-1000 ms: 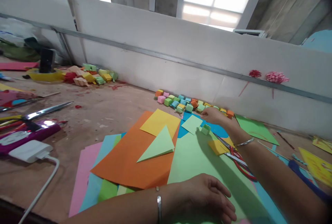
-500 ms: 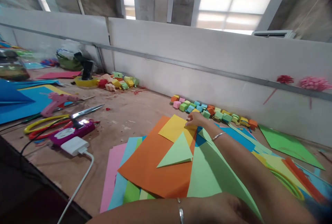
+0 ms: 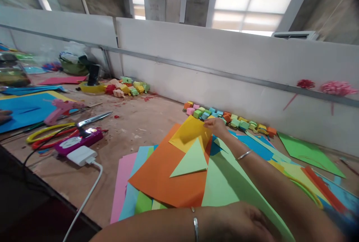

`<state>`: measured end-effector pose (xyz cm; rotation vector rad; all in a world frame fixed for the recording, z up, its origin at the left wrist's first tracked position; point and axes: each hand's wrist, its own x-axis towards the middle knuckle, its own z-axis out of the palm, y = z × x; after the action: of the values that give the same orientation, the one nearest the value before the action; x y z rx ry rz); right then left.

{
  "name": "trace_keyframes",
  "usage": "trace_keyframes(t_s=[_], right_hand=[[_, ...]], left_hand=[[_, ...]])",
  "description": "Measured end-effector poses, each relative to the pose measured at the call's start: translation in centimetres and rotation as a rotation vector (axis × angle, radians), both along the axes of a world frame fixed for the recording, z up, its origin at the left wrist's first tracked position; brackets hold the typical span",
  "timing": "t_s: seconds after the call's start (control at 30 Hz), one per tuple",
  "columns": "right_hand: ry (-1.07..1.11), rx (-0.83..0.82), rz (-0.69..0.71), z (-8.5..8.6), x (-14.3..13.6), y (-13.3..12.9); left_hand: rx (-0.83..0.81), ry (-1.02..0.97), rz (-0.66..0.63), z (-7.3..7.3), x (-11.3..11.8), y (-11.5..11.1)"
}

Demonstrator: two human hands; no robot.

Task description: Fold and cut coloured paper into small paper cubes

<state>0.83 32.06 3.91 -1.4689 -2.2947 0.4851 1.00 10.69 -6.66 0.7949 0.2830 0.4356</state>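
Note:
My right hand (image 3: 215,126) reaches forward and pinches the far corner of a yellow paper square (image 3: 188,133), lifting that edge off the pile. A pale green folded triangle (image 3: 191,159) lies just in front of it on a large orange sheet (image 3: 159,178). My left hand (image 3: 241,223) rests near the bottom edge, pressing on a big light green sheet (image 3: 224,186); its fingers are partly out of view. Both wrists wear a silver bangle.
A row of small coloured paper cubes (image 3: 224,116) runs along the white wall. To the left lie scissors (image 3: 92,119), a pink glue gun (image 3: 61,108), a purple device (image 3: 75,143) and a white charger (image 3: 82,156) with cable. Another person's fingers (image 3: 4,116) touch blue paper.
My right hand moved left from the paper cubes to the yellow square and has raised its far corner. The view swung left, bringing the glue gun and blue sheet into sight.

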Motion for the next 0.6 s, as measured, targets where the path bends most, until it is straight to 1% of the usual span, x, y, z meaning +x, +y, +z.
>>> trace_keyframes(t_s=[0.07, 0.13, 0.17, 0.2, 0.23, 0.27, 0.33, 0.4, 0.47, 0.5, 0.57, 0.6], right_hand=[[0.145, 0.009, -0.066, 0.8, 1.9, -1.2], [0.29, 0.017, -0.15, 1.4, 4.4, -2.7], [0.361, 0.011, -0.187, 1.6, 5.8, -3.5], [0.436, 0.005, -0.224, 1.6, 7.4, -4.4], [0.509, -0.006, -0.256, 1.6, 8.9, -5.4], [0.585, -0.018, -0.288, 1.4, 10.3, -6.5], [0.732, -0.033, -0.348, 0.7, 13.0, -8.8], [0.863, -0.047, -0.404, -0.4, 14.9, -11.2], [0.962, -0.055, -0.454, -1.8, 16.0, -13.4], [0.999, -0.061, -0.47, -2.5, 16.2, -14.4], [1.054, -0.068, -0.484, -3.8, 16.4, -15.9], [1.073, -0.068, -0.482, -4.4, 16.4, -16.4]], left_hand=[[-0.066, -0.033, 0.032, 1.8, -0.5, -0.2], [-0.127, -0.123, 0.049, 3.7, -1.0, -0.2], [-0.132, -0.143, 0.094, 4.6, -1.2, -0.1], [-0.134, -0.135, 0.169, 5.2, -1.2, 0.0], [-0.14, -0.104, 0.285, 5.6, -1.3, 0.2], [-0.143, -0.062, 0.414, 5.8, -1.3, 0.4], [-0.157, 0.017, 0.669, 5.5, -1.2, 1.1], [-0.162, 0.024, 0.813, 5.0, -1.3, 1.9], [-0.162, -0.001, 0.906, 4.8, -1.7, 2.7], [-0.163, -0.02, 0.931, 4.9, -2.0, 3.1], [-0.192, -0.055, 0.933, 5.4, -2.8, 3.7], [-0.226, -0.073, 0.906, 5.8, -3.3, 4.0]])
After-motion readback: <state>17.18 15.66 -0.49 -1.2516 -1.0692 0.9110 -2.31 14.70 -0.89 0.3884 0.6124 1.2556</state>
